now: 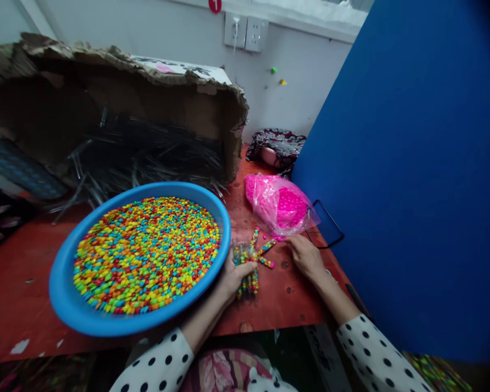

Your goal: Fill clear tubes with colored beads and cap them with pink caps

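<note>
**Hand positions**

The left hand [233, 277] is the nearer hand to the strands of coloured beads [265, 248], and its thumb and fingers lie across the cluster from the 7 o'clock side. The left grip is in contact with the strands. Whether it is clenched on them cannot be determined, because the fingertips are partly obscured.

The right hand [306, 257] rests on the red table [283, 305] with its fingers loosely curled. This grip appears released, and no held item is visible. The strands lie at its 9 o'clock, just apart from the fingertips.

**Strand layout**

The strands radiate from under the left hand. One group runs toward 6 o'clock, two short strands run toward 2 to 3 o'clock, and one runs toward 1 o'clock.

**Adjacent items**

- A blue plastic basin [55, 283] sits at 9 o'clock of the left hand, with its rim touching that hand. It is filled with loose multicoloured beads [147, 256].
- A pink plastic bag [277, 204] containing pink beads lies at 12 o'clock of the right hand, with a few pink beads [275, 237] at its lower edge.
- A torn cardboard box [212, 98] holding thin black rods [147, 152] stands beyond the basin, at 11 o'clock.
</note>
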### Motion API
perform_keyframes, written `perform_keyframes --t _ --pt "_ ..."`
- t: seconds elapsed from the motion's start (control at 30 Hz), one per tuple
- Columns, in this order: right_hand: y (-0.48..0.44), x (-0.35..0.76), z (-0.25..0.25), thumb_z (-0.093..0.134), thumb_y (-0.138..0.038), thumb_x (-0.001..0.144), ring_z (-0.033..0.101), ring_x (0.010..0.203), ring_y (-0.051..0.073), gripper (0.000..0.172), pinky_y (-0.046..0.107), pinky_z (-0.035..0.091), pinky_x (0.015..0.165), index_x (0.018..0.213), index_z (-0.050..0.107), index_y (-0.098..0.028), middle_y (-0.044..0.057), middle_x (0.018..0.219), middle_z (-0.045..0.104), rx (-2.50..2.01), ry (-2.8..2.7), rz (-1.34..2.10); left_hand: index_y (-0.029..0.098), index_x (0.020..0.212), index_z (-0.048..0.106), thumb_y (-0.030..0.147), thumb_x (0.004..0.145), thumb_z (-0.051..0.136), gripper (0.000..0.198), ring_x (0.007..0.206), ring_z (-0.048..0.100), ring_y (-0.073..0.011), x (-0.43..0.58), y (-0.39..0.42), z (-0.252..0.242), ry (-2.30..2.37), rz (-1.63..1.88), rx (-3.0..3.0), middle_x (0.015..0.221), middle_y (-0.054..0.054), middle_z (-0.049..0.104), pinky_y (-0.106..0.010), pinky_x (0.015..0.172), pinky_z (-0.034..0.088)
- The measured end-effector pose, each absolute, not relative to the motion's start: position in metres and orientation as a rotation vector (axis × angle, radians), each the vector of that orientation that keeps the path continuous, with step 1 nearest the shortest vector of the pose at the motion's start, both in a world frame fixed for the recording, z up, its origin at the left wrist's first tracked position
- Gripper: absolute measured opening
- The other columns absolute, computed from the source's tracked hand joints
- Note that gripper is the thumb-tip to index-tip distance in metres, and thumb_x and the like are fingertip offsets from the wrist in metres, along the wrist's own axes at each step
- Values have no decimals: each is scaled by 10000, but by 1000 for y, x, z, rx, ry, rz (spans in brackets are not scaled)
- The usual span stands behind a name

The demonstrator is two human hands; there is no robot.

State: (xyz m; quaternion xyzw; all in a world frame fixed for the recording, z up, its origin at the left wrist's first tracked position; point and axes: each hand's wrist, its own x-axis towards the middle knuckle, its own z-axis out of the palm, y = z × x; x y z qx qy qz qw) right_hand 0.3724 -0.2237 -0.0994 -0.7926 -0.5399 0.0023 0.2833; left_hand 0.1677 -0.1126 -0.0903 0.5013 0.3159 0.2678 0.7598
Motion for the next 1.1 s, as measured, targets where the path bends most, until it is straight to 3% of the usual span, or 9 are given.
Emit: perform_keyframes --t 0.17,0.3,0.43,0.63,0.93,1.1 --pt "-219 340 -77 486 -310 840 613 729 178 182 309 504 659 901 620 -203 39 824 636 -1714 -1017 598 175 999 486 274 551 771 541 662 535 -121 173 -117 -81 642 537 1051 796 3 582 -242 640 444" --pt "-212 319 -55 549 -291 811 600 794 172 155 292 493 692 896 645 -206 47 881 638 -1591 -1127 736 179 1007 482 284 551 778 554 671 557 -127 175 -118 -78 578 527 1104 793 6 591 -247 654 449" --pt "-206 316 -50 638 -313 752 598 787 163 235 274 495 670 965 616 -215 31 884 643 -1457 -994 845 183 1026 488 259 548 783 567 715 582 -141 175 -117 -78 510 483 1165 825 1 611 -265 704 456" --pt "-203 319 -60 688 -360 710 546 581 116 192 249 465 574 805 683 -193 1 708 635 -1499 -907 873 182 1034 462 236 558 774 572 730 589 -141 176 -116 -80 460 467 1136 833 6 612 -256 694 453" --pt "-202 311 -65 734 -340 662 573 632 122 227 249 478 608 816 677 -183 3 746 651 -1459 -836 902 178 982 445 193 513 782 577 618 537 -103 180 -113 -75 529 426 1012 732 40 572 -222 601 427" --pt "-201 306 -69 727 -351 671 582 649 124 231 239 483 611 808 671 -173 5 730 650 -1507 -711 674 179 1036 457 155 508 771 615 632 540 -105 178 -115 -79 528 365 976 777 27 590 -228 610 441"
